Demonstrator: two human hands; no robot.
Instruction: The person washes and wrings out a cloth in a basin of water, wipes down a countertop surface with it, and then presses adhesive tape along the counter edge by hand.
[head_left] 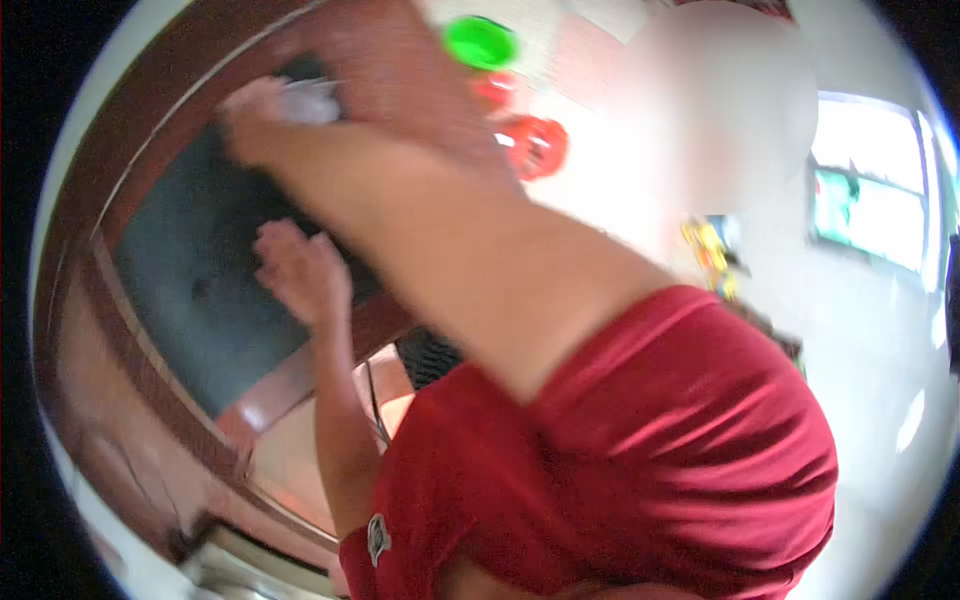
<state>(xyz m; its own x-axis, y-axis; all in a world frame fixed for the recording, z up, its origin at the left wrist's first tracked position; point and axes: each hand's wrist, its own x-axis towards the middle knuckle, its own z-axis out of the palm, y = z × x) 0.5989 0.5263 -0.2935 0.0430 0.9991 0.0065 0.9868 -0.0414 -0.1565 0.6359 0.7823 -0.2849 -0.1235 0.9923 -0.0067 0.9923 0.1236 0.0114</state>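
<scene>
A dark grey panel (190, 260) set in a reddish-brown wooden frame (415, 80) fills the left of the head view. At its upper end, my right hand (255, 115) is closed on a crumpled white cloth (312, 100), the arm stretched far out. Motion smears this hand, so its separate fingers are hard to make out. Over the middle of the panel is my left hand (305, 270), holding nothing, with its fingers stretched out. I cannot tell whether that hand touches the surface.
A green basin (480, 42) and a red basin (538, 147) stand on the pale floor beyond the wooden edge. Farther right are a yellow object (708, 245) and a window (870, 180). A black ridged object (428, 358) shows between my arms.
</scene>
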